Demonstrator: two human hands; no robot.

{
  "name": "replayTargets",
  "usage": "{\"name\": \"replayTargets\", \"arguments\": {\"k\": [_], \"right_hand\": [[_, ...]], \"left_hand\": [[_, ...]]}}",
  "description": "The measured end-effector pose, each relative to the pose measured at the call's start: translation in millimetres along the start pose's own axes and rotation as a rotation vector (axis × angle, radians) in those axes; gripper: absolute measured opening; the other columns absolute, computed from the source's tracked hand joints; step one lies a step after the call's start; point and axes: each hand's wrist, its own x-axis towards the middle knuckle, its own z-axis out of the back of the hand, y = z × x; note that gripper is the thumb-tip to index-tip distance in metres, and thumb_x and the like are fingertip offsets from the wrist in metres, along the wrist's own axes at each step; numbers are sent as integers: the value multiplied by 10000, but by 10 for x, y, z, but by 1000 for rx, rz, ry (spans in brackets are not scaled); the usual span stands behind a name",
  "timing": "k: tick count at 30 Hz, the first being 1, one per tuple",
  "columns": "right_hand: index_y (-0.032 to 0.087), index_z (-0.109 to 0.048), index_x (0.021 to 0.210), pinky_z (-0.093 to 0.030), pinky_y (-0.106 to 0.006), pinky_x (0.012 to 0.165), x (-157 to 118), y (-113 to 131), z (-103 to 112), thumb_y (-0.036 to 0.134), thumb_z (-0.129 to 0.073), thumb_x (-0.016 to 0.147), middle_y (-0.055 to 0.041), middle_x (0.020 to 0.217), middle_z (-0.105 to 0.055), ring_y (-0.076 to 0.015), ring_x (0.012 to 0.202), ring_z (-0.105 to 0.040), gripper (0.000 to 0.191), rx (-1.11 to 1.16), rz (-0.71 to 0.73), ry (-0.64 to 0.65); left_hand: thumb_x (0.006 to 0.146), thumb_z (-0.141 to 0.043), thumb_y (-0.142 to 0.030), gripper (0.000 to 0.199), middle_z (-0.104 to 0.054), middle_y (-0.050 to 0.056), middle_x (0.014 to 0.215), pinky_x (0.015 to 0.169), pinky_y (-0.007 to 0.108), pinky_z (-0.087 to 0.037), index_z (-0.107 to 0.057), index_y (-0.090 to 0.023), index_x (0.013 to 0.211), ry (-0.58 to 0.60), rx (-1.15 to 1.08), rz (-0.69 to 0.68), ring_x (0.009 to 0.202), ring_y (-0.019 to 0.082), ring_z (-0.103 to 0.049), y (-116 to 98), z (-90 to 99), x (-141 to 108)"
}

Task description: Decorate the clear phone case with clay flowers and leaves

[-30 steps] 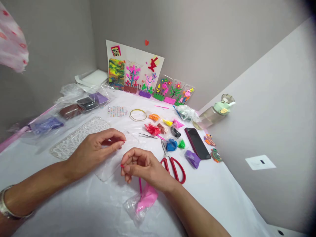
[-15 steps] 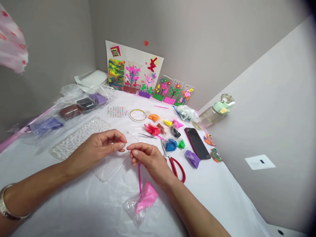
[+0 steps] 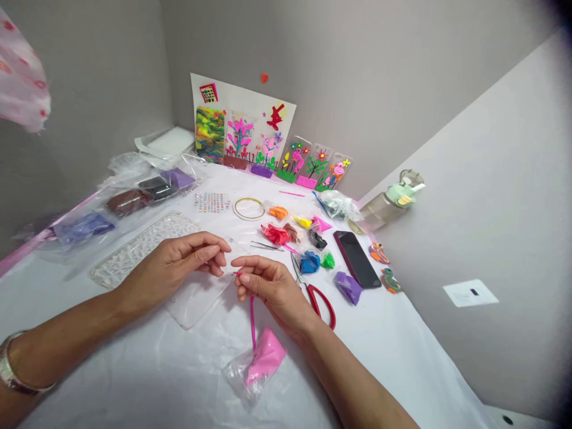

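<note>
Right hand [image 3: 272, 292]: raised closer to the left than a second ago, thumb and fingers pinching a red bit [image 3: 237, 274].
Left hand [image 3: 187, 256]: fingers curled toward the thumb; cannot tell whether they hold anything.
Red bit: at the right fingertips, near the clear case [image 3: 201, 302] on the table [image 3: 156, 381].
Fingertip work: seemingly shaping; next calls for a light, steady pinch.
</note>
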Motion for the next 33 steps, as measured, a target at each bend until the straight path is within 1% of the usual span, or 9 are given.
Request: {"name": "replayTargets", "arguments": {"k": [2,4,9,14,18,22,26,30,33], "right_hand": [[224,-864,1115,-566,-274,763,-9,-4,-4,451,-983,828,17,862,-764,-113,715,-672,385,-34,23,18],[217,-870,1060,-563,-273,776,-17,-8,-12,467,-958,859,17,849,-752,-112,724,-667,333,-65,29,42],[188,-827,929,-544,-244,656,-5,-15,-22,480,-1010,784,14,764,-759,-104,626,-667,374,-7,-20,40],[176,-776,813,-468,-228,512,24,-11,-8,572,-1013,734,31,625,-699,-92,480,-585,468,4,-14,-47],[169,-761,751,-411,-206,493,29,1,-7,613,-992,753,49,567,-640,-63,452,-520,500,-28,20,-94],[176,-791,809,-489,-219,602,34,19,-17,480,-1063,673,33,666,-714,-83,560,-619,430,-6,30,-132],[177,-817,862,-551,-248,686,38,25,-25,410,-1085,632,0,744,-781,-112,633,-690,424,21,18,-133],[177,-792,801,-515,-245,605,26,18,-20,516,-1054,677,-9,719,-771,-107,568,-650,446,-9,19,-119],[176,-759,722,-432,-219,541,15,10,-18,615,-989,753,24,614,-688,-74,498,-563,496,-68,40,-124]], "left_hand": [[971,-749,-586,321,-832,17,849,796,315,-670,-802,-280,1054,-9,-22,15,824,228,-814,4,-6,7],[918,-806,-569,309,-845,19,845,797,324,-669,-802,-288,1046,-10,-47,24,836,244,-824,7,-13,16],[876,-846,-597,342,-846,31,823,740,335,-668,-797,-275,978,-35,-103,34,778,252,-820,-15,-14,35],[913,-755,-651,419,-762,4,660,686,325,-626,-741,-260,766,-53,-4,21,672,227,-749,-94,19,31],[940,-658,-673,517,-640,-27,537,625,296,-509,-621,-264,626,-122,135,-18,580,186,-610,-122,45,24],[908,-676,-673,482,-596,-37,562,577,290,-428,-599,-267,660,-184,140,0,568,175,-535,-117,53,29],[836,-785,-621,367,-656,-30,700,643,290,-485,-678,-273,786,-256,64,-40,677,191,-599,-121,50,55],[797,-865,-566,339,-680,-28,796,708,300,-503,-689,-277,821,-323,-2,-73,750,198,-619,-87,78,68],[906,-800,-608,367,-657,-33,776,761,319,-470,-681,-285,781,-331,42,-86,770,198,-599,-6,135,50]]}}
